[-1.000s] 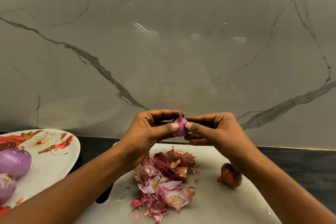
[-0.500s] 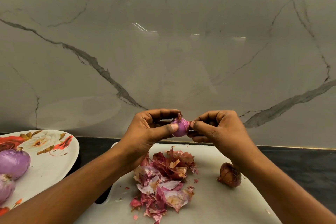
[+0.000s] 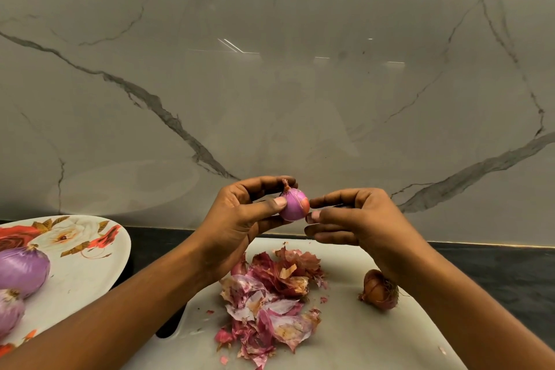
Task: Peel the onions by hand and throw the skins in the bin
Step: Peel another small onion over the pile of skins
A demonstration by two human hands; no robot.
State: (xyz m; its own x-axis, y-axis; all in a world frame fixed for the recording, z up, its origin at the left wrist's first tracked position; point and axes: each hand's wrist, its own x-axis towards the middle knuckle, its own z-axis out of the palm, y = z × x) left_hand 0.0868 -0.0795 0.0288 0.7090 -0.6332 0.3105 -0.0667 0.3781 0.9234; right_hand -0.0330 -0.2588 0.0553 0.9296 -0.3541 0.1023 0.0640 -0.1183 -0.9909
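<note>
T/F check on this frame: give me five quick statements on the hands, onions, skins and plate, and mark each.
1. The left hand holds a small onion above the cutting board. True.
2. The skins are already in the bin. False: they lie in a pile on the cutting board, and no bin is in view.
3. An unpeeled brown onion lies on the cutting board. True.
4. The floral plate holds nothing. False: two peeled purple onions lie on it.
5. The right hand lies flat on the cutting board. False: it is raised, with thumb and forefinger pinching the small onion's right side.
</note>
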